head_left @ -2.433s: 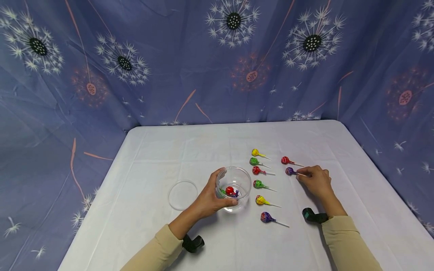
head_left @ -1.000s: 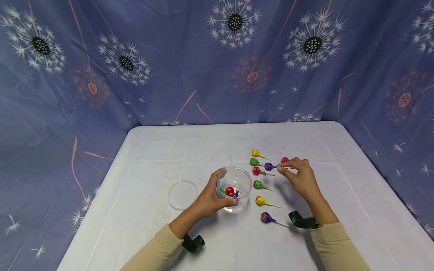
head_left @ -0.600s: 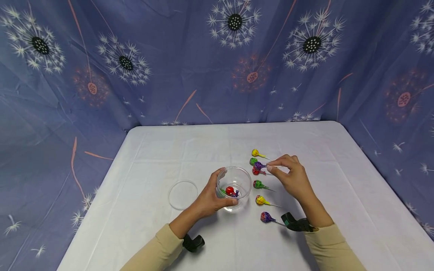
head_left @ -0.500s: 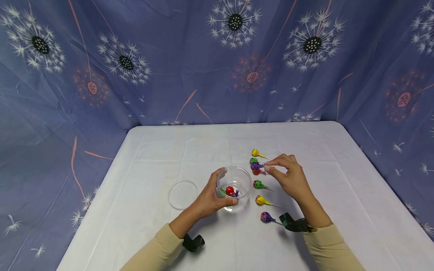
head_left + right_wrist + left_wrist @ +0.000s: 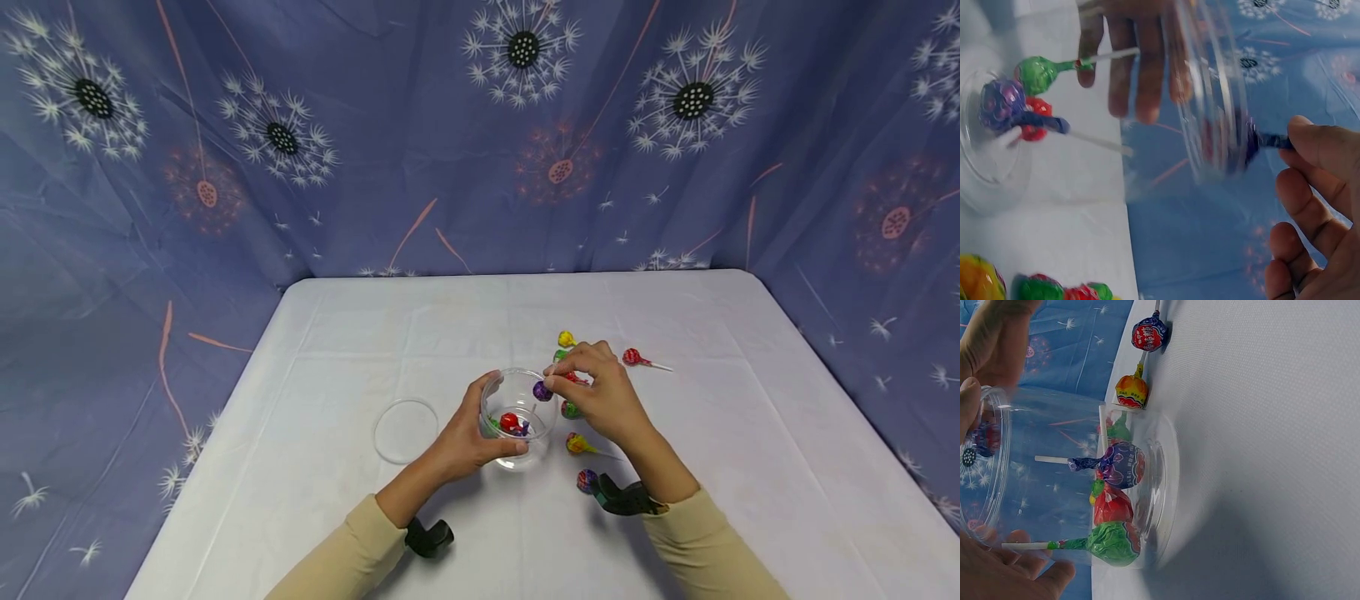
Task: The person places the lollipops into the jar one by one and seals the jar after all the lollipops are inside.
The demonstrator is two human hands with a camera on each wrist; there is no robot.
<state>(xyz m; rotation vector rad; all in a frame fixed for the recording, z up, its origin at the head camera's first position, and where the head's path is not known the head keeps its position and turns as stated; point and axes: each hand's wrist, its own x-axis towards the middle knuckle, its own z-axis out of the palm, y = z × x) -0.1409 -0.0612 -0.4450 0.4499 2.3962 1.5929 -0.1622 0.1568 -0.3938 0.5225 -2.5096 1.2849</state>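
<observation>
One purple lollipop [image 5: 543, 391] pinched in my right grip [image 5: 604, 395] at the rim of the jar [image 5: 543, 432], left grip [image 5: 463, 439] clasping it well inside the tabletop's [image 5: 390, 325] far edge.

Held purple lollipop [image 5: 542, 391] partly hidden; sleeves [image 5: 345, 550] cut off

- From head: looking forward and down, standing well back, framing table [image 5: 345, 350], curtain [image 5: 412, 125], left hand [image 5: 465, 437] and right hand [image 5: 603, 392].
- From left wrist: looking in close at jar [image 5: 1054, 503], sitting rolled sideways, putting table at right.
- From right wrist: looking in close, rolling the opposite way, putting table at left.
- Sharing between wrist views: jar, left hand.
</observation>
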